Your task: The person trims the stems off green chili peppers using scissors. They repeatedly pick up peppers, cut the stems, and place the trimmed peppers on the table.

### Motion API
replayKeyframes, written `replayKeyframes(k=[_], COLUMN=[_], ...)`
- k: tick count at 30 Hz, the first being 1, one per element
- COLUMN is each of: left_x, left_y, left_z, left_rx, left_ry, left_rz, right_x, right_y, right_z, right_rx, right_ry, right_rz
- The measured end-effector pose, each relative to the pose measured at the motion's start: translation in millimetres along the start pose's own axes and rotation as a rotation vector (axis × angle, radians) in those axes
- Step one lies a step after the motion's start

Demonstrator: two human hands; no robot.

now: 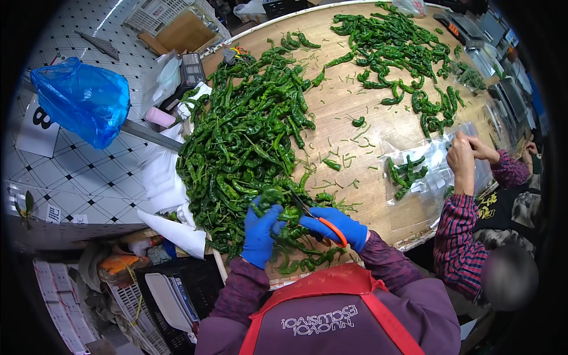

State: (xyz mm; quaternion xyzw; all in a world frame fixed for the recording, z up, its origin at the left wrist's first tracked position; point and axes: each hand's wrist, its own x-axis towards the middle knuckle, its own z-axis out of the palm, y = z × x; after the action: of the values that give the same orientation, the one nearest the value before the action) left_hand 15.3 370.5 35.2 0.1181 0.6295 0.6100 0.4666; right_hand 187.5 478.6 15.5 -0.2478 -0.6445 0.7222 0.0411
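My left hand [261,233], in a blue knit glove, grips a green pepper [270,196] that is blurred. In my right hand [339,225], gloved the same way, is a pair of scissors [333,229] with orange handles. Their dark blades point up and left, close to the held pepper; whether they touch its stem I cannot tell. Around and beyond both hands spreads a large heap of green peppers [248,128] on the wooden table [328,133]. A few loose peppers [306,262] lie between me and the hands, at the near edge.
Cut stems [346,159] litter the table's middle. A second pepper heap [395,44] lies at the far right. Beside me, another person's hands [463,151] work over clear plastic bags [426,177]. White cloth [162,177], a digital scale [191,69] and a blue plastic bag [82,102] are leftward.
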Motion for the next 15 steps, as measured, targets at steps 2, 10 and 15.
replayKeyframes(k=[2,10,15], left_x=[0,22,19], left_y=[-5,-26,-18], left_z=[3,-20,-28], left_rx=[-0.022,-0.056,-0.232], left_ry=[-0.007,0.147,0.226], left_rz=[-0.011,-0.01,0.023], right_x=[2,34,90], right_y=[3,28,25], right_z=[0,-19,-53], right_rx=[-0.008,-0.336,-0.558], right_ry=[0.014,0.218,0.152], right_rz=[-0.004,-0.205,-0.001])
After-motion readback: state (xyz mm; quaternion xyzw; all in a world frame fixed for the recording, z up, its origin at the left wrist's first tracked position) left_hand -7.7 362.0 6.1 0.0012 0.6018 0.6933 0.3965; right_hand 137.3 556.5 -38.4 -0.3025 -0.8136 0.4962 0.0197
